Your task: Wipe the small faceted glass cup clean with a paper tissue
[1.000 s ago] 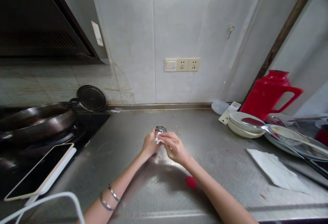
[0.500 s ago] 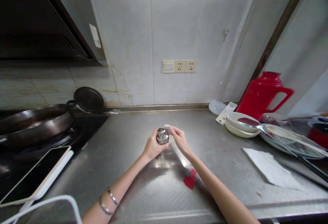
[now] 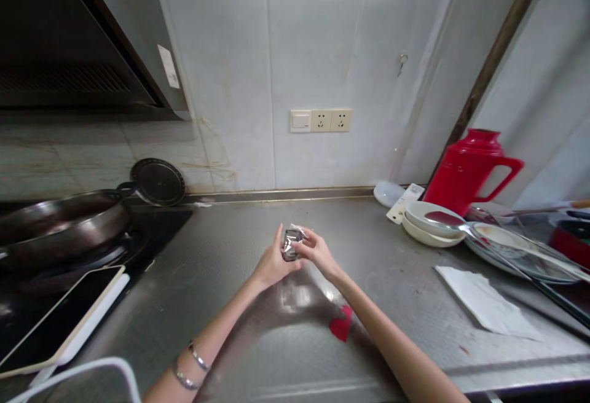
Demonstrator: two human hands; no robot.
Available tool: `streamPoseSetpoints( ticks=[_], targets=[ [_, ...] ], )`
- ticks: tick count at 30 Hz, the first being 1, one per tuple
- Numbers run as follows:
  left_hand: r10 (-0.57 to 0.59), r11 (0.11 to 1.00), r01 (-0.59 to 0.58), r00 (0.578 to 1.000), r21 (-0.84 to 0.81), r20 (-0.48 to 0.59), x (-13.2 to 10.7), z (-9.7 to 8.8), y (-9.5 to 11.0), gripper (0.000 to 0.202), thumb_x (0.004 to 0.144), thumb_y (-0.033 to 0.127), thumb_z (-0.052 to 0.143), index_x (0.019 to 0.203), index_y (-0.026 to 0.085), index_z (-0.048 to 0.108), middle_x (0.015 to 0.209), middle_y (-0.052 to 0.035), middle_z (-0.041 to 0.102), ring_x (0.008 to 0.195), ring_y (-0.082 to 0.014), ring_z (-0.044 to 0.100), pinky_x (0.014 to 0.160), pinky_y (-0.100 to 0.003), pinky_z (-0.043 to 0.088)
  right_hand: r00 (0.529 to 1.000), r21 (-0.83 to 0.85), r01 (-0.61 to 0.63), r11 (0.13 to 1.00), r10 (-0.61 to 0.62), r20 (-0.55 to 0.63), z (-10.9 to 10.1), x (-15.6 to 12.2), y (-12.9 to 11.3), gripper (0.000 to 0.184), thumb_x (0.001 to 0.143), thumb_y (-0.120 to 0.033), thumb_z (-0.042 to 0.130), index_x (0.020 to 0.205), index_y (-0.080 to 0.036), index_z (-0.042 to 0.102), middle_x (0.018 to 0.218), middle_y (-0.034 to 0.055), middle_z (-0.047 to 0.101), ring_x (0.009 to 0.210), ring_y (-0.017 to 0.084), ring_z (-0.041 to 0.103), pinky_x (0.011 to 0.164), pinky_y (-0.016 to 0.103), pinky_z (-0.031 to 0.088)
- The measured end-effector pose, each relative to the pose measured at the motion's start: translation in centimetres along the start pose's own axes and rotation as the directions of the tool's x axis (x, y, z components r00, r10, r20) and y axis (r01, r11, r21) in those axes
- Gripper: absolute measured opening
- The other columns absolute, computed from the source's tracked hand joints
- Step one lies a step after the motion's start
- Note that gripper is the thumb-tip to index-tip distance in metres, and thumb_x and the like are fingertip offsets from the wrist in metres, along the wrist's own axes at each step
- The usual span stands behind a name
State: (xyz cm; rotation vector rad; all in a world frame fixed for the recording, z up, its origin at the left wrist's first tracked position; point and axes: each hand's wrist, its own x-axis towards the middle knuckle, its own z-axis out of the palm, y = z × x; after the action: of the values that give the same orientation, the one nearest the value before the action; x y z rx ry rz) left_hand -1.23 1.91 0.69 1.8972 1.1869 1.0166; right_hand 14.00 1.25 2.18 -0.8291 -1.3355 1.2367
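Note:
Over the middle of the steel counter (image 3: 221, 305), both hands meet at a small, shiny silver-and-dark object (image 3: 290, 244), too small to name for certain. My left hand (image 3: 271, 265) cups it from the left and below, thumb and fingers curled round its sides. My right hand (image 3: 318, 252) has its fingers bent against the object's right side and front. A scrap of white material (image 3: 297, 228) shows at the top of the object, by the right fingertips. Below the right wrist lies a torn red scrap (image 3: 342, 323).
To the left, a steel pan (image 3: 69, 222) sits on the black hob beside a phone (image 3: 59, 323) and a white cable (image 3: 92, 363). At the right are a red thermos jug (image 3: 465, 169), stacked bowls (image 3: 431, 234), a plate (image 3: 511, 252) with utensils and a white napkin (image 3: 483, 301).
The right fingers have moved from the object's upper right edge down across its front. The left hand still cups it. The view has shifted slightly.

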Motion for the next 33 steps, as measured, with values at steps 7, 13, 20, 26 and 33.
streamPoseSetpoints(
  ticks=[7,13,20,26,33],
  targets=[
    [0.190,0.966,-0.185,0.982,0.182,-0.007,-0.3,-0.7,-0.1,0.123,0.049,0.043,0.083,0.146,0.023,0.011,0.143,-0.0176,0.035,0.119,-0.0306,0.049,0.097,-0.045,0.043,0.979,0.048,-0.197,0.979,0.199,-0.037,-0.3,0.2,0.5,0.043,0.073,-0.051,0.066,0.099,-0.017,0.065,0.088,0.0056,0.068,0.077,0.020,0.067,0.060,0.030,0.057],
    [0.261,0.950,-0.254,0.965,0.183,-0.016,-0.2,0.1,-1.0,0.100,0.055,0.031,0.081,0.139,0.024,0.026,0.139,-0.0134,0.039,0.125,-0.0296,0.044,0.102,-0.045,0.039,0.968,0.041,-0.249,0.968,0.250,-0.024,0.0,0.2,1.0,0.048,0.072,-0.056,0.065,0.099,-0.016,0.066,0.094,0.0075,0.066,0.074,0.018,0.064,0.051,0.023,0.053],
    [0.188,0.978,-0.186,0.982,0.094,-0.012,-0.5,0.3,-0.3,0.083,0.058,0.023,0.078,0.128,0.023,0.033,0.119,-0.0097,0.058,0.104,-0.0247,0.059,0.089,-0.039,0.046,0.950,0.069,-0.300,0.951,0.305,-0.070,-0.3,0.5,1.0,0.047,0.078,-0.059,0.056,0.096,-0.016,0.066,0.095,0.0086,0.066,0.067,0.017,0.064,0.044,0.023,0.050],
    [0.169,0.985,-0.171,0.983,-0.016,-0.070,-0.7,0.6,0.5,0.076,0.060,0.027,0.077,0.122,0.022,0.033,0.106,-0.0060,0.062,0.092,-0.0200,0.062,0.083,-0.034,0.048,0.954,-0.107,-0.260,0.960,0.239,-0.181,-1.7,1.2,1.4,0.041,0.077,-0.054,0.058,0.084,-0.014,0.065,0.075,0.0052,0.063,0.055,0.015,0.060,0.043,0.024,0.049],
    [0.101,0.994,-0.105,0.990,-0.041,-0.101,-0.5,1.1,0.1,0.073,0.057,0.024,0.078,0.117,0.020,0.036,0.103,-0.0058,0.061,0.087,-0.0181,0.062,0.080,-0.032,0.048,0.899,-0.523,0.171,0.835,-0.350,-0.264,-1.6,1.1,1.4,0.045,0.087,-0.051,0.044,0.070,-0.014,0.064,0.059,-0.0003,0.054,0.055,0.012,0.047,0.051,0.021,0.037]
  ],
)
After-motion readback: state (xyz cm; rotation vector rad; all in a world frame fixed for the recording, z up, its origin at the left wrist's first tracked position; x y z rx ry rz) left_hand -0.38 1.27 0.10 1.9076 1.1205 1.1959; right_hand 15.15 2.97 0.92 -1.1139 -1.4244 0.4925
